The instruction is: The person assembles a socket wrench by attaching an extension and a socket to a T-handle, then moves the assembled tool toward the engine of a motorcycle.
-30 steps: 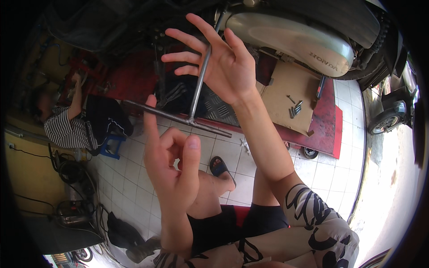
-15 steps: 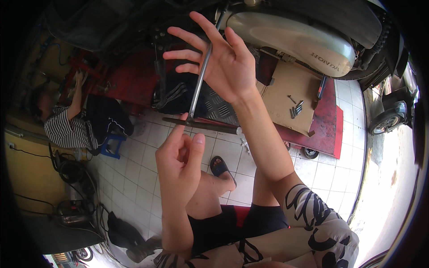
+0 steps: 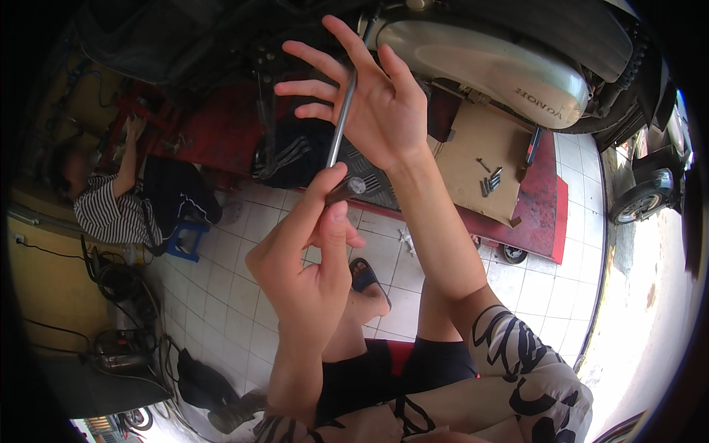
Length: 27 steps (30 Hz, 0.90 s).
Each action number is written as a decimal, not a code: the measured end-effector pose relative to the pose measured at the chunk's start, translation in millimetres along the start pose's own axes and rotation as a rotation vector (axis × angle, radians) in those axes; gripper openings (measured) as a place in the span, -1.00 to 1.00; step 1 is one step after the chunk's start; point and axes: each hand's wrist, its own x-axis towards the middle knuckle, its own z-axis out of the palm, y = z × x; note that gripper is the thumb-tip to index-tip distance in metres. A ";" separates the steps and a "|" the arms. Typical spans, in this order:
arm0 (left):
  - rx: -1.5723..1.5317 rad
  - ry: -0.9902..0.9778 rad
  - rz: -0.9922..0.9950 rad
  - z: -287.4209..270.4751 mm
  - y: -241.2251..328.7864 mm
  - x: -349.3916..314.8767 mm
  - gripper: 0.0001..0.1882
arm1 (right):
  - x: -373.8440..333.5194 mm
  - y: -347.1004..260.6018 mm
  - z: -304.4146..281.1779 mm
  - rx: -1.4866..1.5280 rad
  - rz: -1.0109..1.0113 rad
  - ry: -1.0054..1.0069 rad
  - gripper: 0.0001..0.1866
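A steel T-handle wrench (image 3: 342, 122) slants up toward the dark underside of a motorcycle, where its far end is lost in shadow. Its crossbar (image 3: 353, 187) points nearly end-on at me. My left hand (image 3: 306, 262) has its index finger and thumb closed around the crossbar. Higher up, my right hand (image 3: 380, 111) is open, palm toward me and fingers spread. The shaft runs across this palm and passes behind the index finger. Silvery motorcycle casing (image 3: 480, 66) lies just beyond my right hand.
Several bolts (image 3: 492, 181) lie on a cardboard sheet (image 3: 473, 136) atop the red lift platform (image 3: 550, 214). At far left a person in a striped shirt (image 3: 118, 214) sits on a blue stool (image 3: 185, 240). Cables and a machine (image 3: 122, 347) stand at lower left.
The crossbar has turned from sideways to nearly end-on. My left hand has moved up and right and closed its fingers around it. My right hand has shifted slightly right.
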 end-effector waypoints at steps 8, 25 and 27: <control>0.222 0.123 0.138 -9.8 -1.7 13.4 -0.75 | -2.1 0.7 15.3 -0.143 0.163 -0.208 -0.11; 0.056 -0.071 -0.177 -7.4 -22.0 -20.6 -0.67 | -2.2 0.2 28.4 -0.207 0.075 -0.153 -0.10; -0.096 0.001 -0.256 -12.8 -22.7 -16.0 -0.60 | -1.8 -1.3 28.2 -0.170 0.074 -0.158 -0.10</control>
